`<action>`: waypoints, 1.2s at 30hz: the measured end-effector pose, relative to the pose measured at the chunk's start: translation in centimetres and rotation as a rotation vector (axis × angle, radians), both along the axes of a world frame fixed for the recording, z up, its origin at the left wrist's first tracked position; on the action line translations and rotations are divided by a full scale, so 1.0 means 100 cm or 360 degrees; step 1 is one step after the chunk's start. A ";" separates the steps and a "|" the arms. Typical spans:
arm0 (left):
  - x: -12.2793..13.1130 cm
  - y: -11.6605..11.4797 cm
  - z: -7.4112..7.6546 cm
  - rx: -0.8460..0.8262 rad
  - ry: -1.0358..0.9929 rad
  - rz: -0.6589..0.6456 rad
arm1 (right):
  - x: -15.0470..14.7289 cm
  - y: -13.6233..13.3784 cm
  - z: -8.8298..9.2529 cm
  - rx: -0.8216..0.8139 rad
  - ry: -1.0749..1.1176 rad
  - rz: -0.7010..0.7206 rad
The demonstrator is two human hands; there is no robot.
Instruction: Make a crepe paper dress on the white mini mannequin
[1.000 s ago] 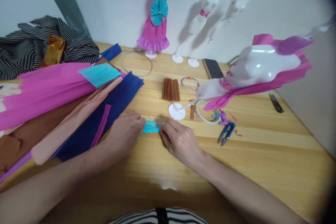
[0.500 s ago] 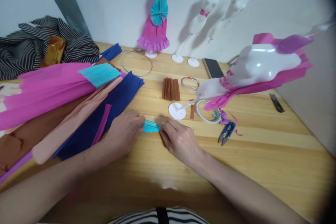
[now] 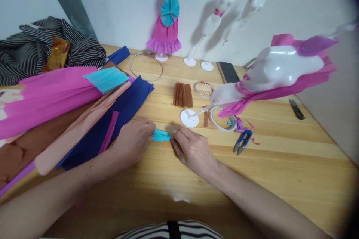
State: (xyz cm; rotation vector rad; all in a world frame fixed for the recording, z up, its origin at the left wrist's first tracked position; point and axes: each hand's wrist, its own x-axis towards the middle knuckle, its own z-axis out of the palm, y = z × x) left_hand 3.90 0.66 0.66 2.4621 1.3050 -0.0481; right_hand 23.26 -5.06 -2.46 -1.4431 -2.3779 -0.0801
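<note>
A small folded piece of turquoise crepe paper [image 3: 162, 135] spans the gap between my two hands, just above the wooden table. My left hand [image 3: 137, 136] is closed on its left end, knuckles upward. Its right end is pinched by my right hand [image 3: 192, 145]; the fingertips of both hands are partly hidden. Beyond them lies a pleated piece of brown crepe paper [image 3: 183, 95]. The white round base [image 3: 189, 118] of a mannequin [image 3: 283, 65] draped in pink paper stands just past my right hand.
Crepe paper sheets [image 3: 67, 97] in several colours cover the left side. Blue thread snips [image 3: 243, 142], a roll of white tape [image 3: 223, 119] and a box cutter [image 3: 296, 109] lie to the right. A dressed mini mannequin [image 3: 168, 18] and a phone [image 3: 228, 72] are at the back.
Both hands stay in nearly the same place, still holding the turquoise paper. Its visible folds have shifted slightly between the fingers.
</note>
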 end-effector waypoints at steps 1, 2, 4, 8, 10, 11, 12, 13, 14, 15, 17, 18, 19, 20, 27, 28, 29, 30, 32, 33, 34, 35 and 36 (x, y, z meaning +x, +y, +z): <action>0.000 0.000 0.000 -0.0014 -0.0015 0.0005 | 0.000 0.000 0.000 0.0007 0.0000 0.0004; 0.000 0.001 0.000 -0.0024 -0.0028 0.0009 | 0.000 0.000 0.000 0.0014 0.0002 0.0008; 0.000 0.001 0.001 -0.0031 -0.0043 0.0014 | 0.000 0.000 -0.001 0.0018 0.0003 0.0014; 0.000 0.000 0.001 -0.0021 -0.0036 0.0005 | 0.000 0.000 -0.001 0.0008 0.0000 0.0012; -0.001 0.000 0.000 -0.0018 -0.0051 0.0005 | 0.000 0.000 -0.001 0.0012 0.0006 0.0019; -0.001 0.000 0.000 -0.0017 -0.0066 0.0001 | 0.000 0.000 -0.001 0.0014 0.0011 0.0022; -0.001 0.000 -0.001 -0.0016 -0.0079 -0.0005 | 0.000 0.000 -0.001 0.0019 0.0015 0.0023; -0.001 0.000 -0.001 -0.0014 -0.0090 -0.0011 | 0.000 0.000 -0.001 0.0023 0.0017 0.0025; -0.001 0.001 -0.002 -0.0012 -0.0097 -0.0019 | 0.000 0.000 -0.001 0.0028 0.0019 0.0025; -0.001 0.001 -0.002 -0.0010 -0.0095 -0.0021 | 0.000 0.000 -0.001 0.0036 0.0022 0.0028; 0.000 0.001 -0.001 -0.0010 -0.0078 -0.0013 | 0.000 0.000 -0.002 0.0058 0.0030 0.0035; 0.000 0.001 -0.001 -0.0014 -0.0069 -0.0006 | 0.000 0.000 -0.002 0.0065 0.0035 0.0040; 0.000 0.001 0.000 -0.0019 -0.0060 -0.0002 | 0.000 0.000 -0.003 0.0070 0.0039 0.0042; 0.001 0.001 0.000 -0.0022 -0.0054 -0.0001 | 0.000 0.000 -0.003 0.0072 0.0043 0.0044; -0.001 -0.001 -0.002 0.0010 -0.0039 -0.0027 | 0.000 0.000 -0.002 0.0080 0.0046 0.0049; -0.001 -0.001 -0.002 0.0020 -0.0040 -0.0027 | 0.000 0.000 -0.002 0.0081 0.0045 0.0052; -0.001 -0.001 -0.003 0.0028 -0.0044 -0.0026 | 0.000 0.001 -0.002 0.0080 0.0043 0.0054; -0.001 -0.001 -0.003 0.0034 -0.0047 -0.0025 | 0.000 0.001 -0.002 0.0079 0.0042 0.0052; -0.001 -0.001 -0.004 0.0044 -0.0052 -0.0024 | 0.000 0.001 -0.002 0.0075 0.0043 0.0049; -0.001 0.000 -0.004 0.0048 -0.0053 -0.0026 | 0.000 0.001 -0.002 0.0071 0.0046 0.0048; -0.001 0.000 -0.005 0.0052 -0.0052 -0.0029 | 0.000 0.001 -0.002 0.0066 0.0052 0.0050; -0.001 -0.001 -0.005 0.0056 -0.0051 -0.0032 | 0.001 0.001 -0.002 0.0056 0.0062 0.0051; -0.001 -0.001 -0.005 0.0061 -0.0048 -0.0035 | 0.001 0.001 -0.002 0.0040 0.0079 0.0051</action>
